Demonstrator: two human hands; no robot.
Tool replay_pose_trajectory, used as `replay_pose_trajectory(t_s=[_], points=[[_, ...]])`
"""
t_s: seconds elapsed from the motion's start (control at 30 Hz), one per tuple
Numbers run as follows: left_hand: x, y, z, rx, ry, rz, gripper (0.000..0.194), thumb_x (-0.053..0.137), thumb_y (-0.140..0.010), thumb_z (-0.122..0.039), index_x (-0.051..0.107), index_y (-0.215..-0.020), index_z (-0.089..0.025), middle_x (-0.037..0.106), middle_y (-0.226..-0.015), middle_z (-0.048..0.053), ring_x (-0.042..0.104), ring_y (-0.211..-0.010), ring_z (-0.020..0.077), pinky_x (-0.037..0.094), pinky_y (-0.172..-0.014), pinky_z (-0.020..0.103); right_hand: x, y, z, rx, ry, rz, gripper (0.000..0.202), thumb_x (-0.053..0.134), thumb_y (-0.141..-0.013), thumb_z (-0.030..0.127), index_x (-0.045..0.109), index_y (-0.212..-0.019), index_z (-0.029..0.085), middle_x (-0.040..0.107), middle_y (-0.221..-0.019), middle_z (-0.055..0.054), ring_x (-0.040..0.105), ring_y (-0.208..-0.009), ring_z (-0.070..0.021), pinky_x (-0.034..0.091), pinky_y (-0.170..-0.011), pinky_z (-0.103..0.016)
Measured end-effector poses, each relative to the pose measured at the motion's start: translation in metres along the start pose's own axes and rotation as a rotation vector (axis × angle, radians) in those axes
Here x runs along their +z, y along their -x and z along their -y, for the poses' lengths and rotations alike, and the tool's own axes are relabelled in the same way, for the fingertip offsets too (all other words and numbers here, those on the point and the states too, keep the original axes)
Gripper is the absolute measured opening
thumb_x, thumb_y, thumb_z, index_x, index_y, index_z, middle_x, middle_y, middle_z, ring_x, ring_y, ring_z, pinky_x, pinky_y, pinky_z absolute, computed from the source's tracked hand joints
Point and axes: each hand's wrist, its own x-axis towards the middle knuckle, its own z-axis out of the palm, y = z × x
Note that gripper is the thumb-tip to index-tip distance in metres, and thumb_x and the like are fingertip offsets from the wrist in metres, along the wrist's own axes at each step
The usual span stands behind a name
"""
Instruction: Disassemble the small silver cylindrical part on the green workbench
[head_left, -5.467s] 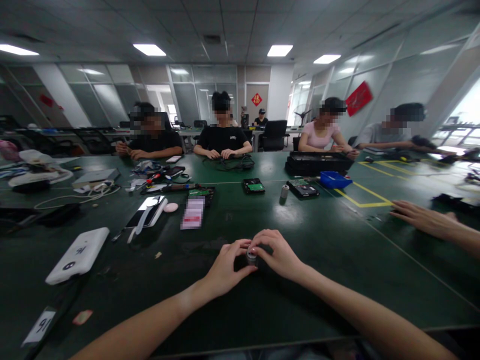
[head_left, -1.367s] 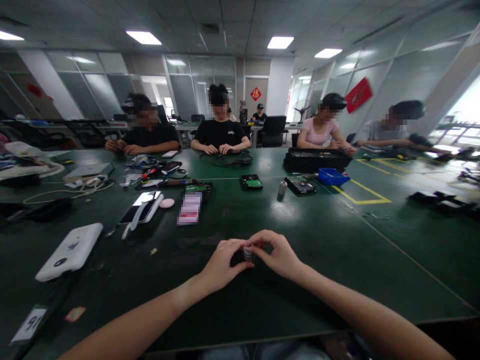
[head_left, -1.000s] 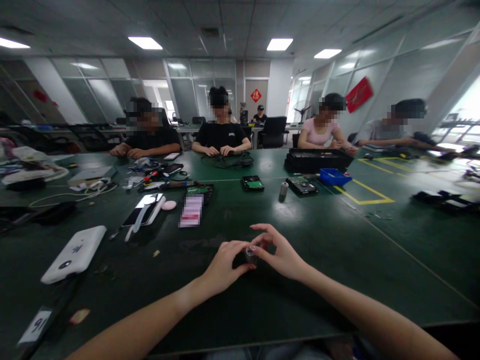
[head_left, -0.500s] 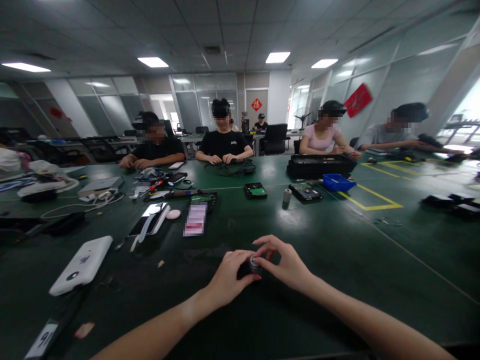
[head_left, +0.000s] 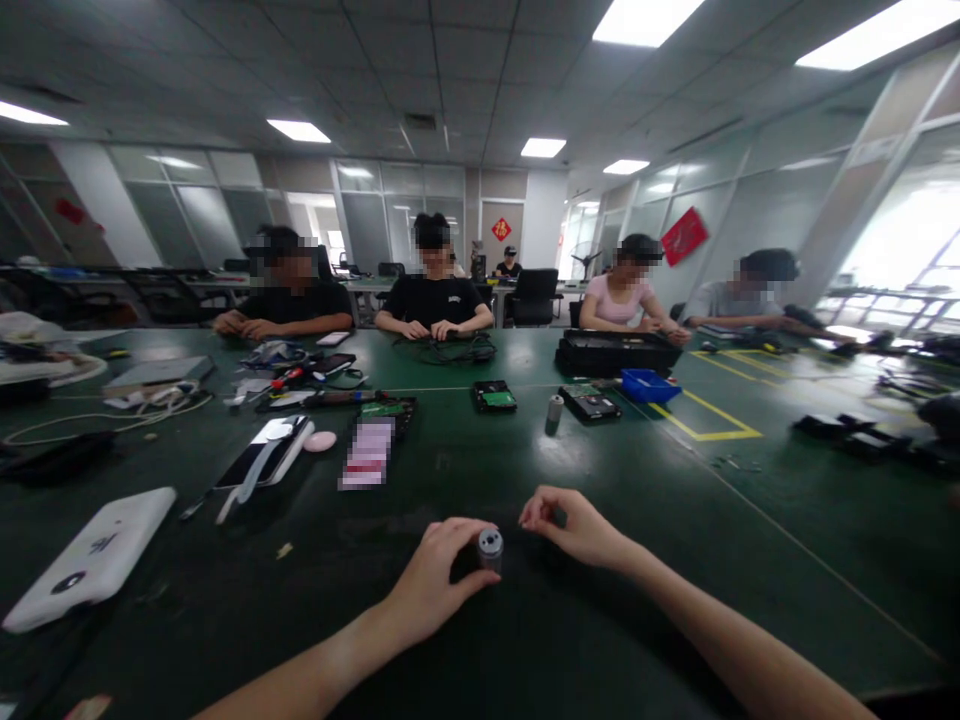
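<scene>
A small grey metal cylinder (head_left: pixel 491 552) stands upright on the dark green table (head_left: pixel 637 640), its round top with small holes facing up. My left hand (head_left: pixel 442 572) grips it from the left between thumb and fingers. To the right of the cylinder and apart from it, my right hand (head_left: pixel 568 522) is closed, with thumb and fingertips pinched together. Whatever those fingertips hold, if anything, is too small to make out.
A second cylinder (head_left: pixel 554 410) stands farther back, beside a hard drive (head_left: pixel 591 402) and a blue tray (head_left: pixel 649 385). Another drive (head_left: pixel 495 397), a phone (head_left: pixel 367 452) and a white device (head_left: pixel 94 557) lie leftward. People sit across the table.
My right hand has come off the cylinder and moved right, its fingers now pinched. My left hand still grips the cylinder. The camera view has shifted.
</scene>
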Motion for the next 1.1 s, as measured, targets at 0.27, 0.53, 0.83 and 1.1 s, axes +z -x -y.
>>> replay_pose_trajectory(t_s=[0.27,0.53,0.83,1.1], points=[[-0.001,0.003,0.002,0.008,-0.03,0.007,0.043,0.071,-0.079,-0.036,0.059,-0.119,-0.029,0.061,-0.12,0.004,0.053,-0.112,0.0251,0.041,-0.097,0.04,-0.006,0.002,-0.016,0.087,0.023,0.246,0.025,0.077,-0.071,0.03,0.065,-0.088,0.016,0.068,-0.088,-0.001,0.058,-0.068,-0.0111,0.046,-0.06,-0.022],[0.005,-0.003,0.003,0.021,-0.127,-0.07,0.04,0.069,-0.081,-0.039,0.06,-0.119,-0.027,0.064,-0.117,0.004,0.055,-0.11,0.0241,0.039,-0.095,0.04,0.008,0.001,-0.026,0.063,0.042,0.13,0.019,0.07,-0.076,0.031,0.063,-0.072,0.015,0.065,-0.071,0.0,0.056,-0.061,-0.0108,0.045,-0.056,-0.022],[0.005,-0.006,0.008,-0.013,-0.133,-0.073,0.036,0.069,-0.08,-0.039,0.064,-0.114,-0.027,0.066,-0.107,0.005,0.055,-0.103,0.0248,0.041,-0.09,0.041,0.017,-0.006,0.002,0.013,-0.061,-0.193,0.031,0.063,-0.082,0.03,0.044,-0.06,0.017,0.069,-0.089,-0.007,0.062,-0.075,-0.0152,0.046,-0.063,-0.027],[0.006,-0.007,0.005,0.025,-0.094,-0.05,0.022,0.065,-0.084,-0.028,0.066,-0.105,-0.023,0.065,-0.102,0.005,0.055,-0.099,0.0225,0.043,-0.087,0.038,0.04,-0.007,0.021,-0.195,-0.071,-0.183,0.023,0.056,-0.084,0.016,0.049,-0.061,0.017,0.068,-0.092,-0.007,0.064,-0.083,-0.0162,0.048,-0.068,-0.028]])
